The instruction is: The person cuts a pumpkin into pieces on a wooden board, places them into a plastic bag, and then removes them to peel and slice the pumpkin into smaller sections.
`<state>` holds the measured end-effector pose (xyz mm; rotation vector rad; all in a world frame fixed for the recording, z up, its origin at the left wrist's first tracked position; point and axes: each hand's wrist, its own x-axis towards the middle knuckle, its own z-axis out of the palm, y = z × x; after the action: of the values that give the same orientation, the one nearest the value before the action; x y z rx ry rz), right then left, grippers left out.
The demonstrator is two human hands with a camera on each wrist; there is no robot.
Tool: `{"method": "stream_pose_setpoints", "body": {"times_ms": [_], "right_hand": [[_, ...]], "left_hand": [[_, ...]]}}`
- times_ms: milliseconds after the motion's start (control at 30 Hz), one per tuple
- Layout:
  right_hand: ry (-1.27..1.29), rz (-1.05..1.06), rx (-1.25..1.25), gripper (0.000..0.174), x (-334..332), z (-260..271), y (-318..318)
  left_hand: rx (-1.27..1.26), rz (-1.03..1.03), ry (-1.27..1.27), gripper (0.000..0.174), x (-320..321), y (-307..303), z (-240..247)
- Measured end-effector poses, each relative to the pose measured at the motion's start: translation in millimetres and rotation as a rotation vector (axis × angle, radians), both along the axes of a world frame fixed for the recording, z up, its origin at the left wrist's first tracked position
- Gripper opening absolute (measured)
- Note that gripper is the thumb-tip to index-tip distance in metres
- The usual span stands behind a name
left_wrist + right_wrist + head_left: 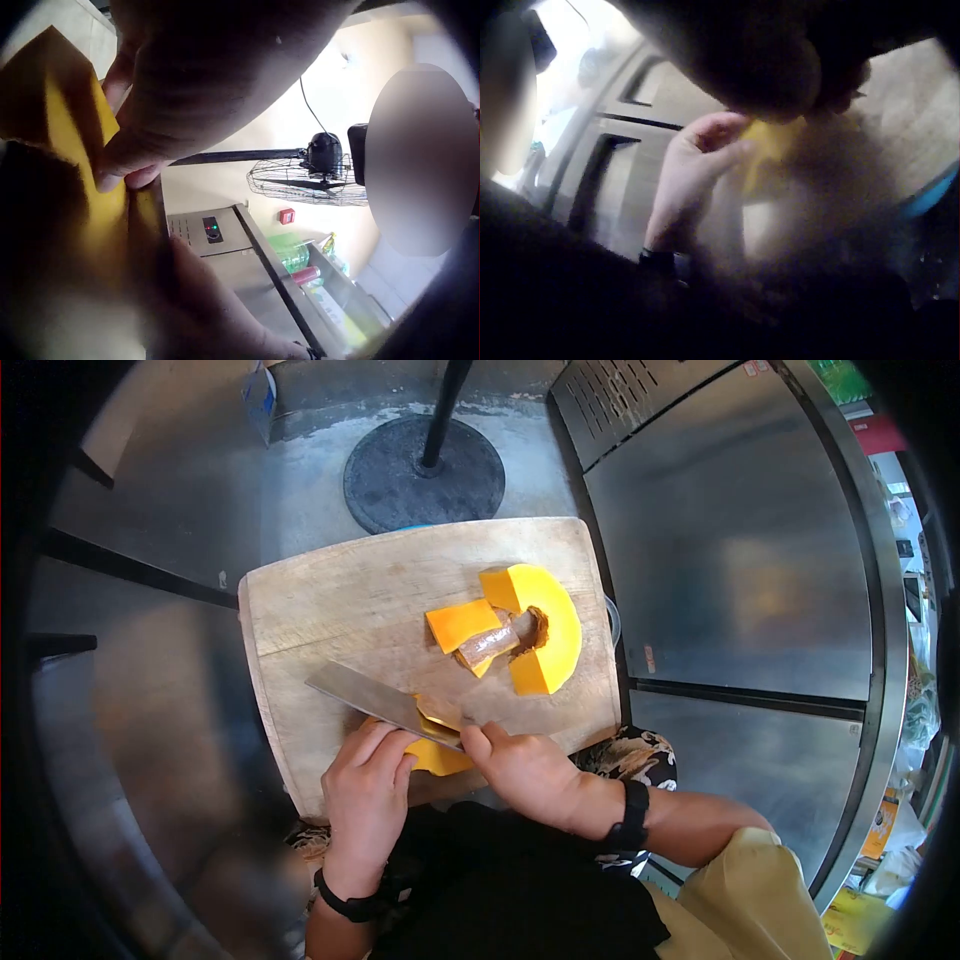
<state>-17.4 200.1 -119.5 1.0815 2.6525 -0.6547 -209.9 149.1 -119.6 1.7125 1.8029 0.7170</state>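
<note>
My right hand (530,770) grips the handle of a broad kitchen knife (360,692), whose blade points to the upper left. The blade lies across a yellow pumpkin piece (438,760) at the near edge of a wooden cutting board (340,610). Pressed close along the blade's near side, my left hand (368,785) holds that piece. The left wrist view has thumb and fingertips on the pumpkin's (64,112) flesh. In the dark right wrist view, the left hand (686,180) pinches the yellow piece beside the right hand (757,67); the knife is hidden there.
Farther up the board are a C-shaped pumpkin chunk (562,635), an orange slab (460,624) and a piece showing brownish rind (488,647). Beyond the board stands a round black base (424,485) with a pole. Steel cabinets (740,550) line the right side.
</note>
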Motion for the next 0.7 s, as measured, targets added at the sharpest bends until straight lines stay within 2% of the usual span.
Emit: {"method": "stream_pose_setpoints", "body": {"times_ms": [100,267,367,500,600,633,700], "right_hand": [[0.003,0.017,0.04,0.028,0,-5,2],[-0.001,-0.042,-0.087,0.026,-7,-13,11],[0.031,-0.084,-0.13,0.025,-20,-15,19],[0.061,-0.115,-0.243,0.023,-14,-24,40],[0.22,-0.202,-0.324,0.028,0,-27,48],[0.313,-0.187,-0.204,0.024,8,-33,46],[0.373,-0.458,-0.539,0.026,17,-24,45]], "left_hand": [[0.005,-0.014,-0.018,0.03,-2,1,0],[0.07,-0.077,0.016,0.042,2,4,11],[-0.094,-0.074,0.078,0.043,8,1,10],[-0.033,-0.147,0.091,0.052,5,-1,6],[0.01,-0.193,0.152,0.054,7,-3,4],[0.016,-0.177,0.163,0.055,7,-3,-2],[0.017,-0.155,0.174,0.055,7,-5,-7]]}}
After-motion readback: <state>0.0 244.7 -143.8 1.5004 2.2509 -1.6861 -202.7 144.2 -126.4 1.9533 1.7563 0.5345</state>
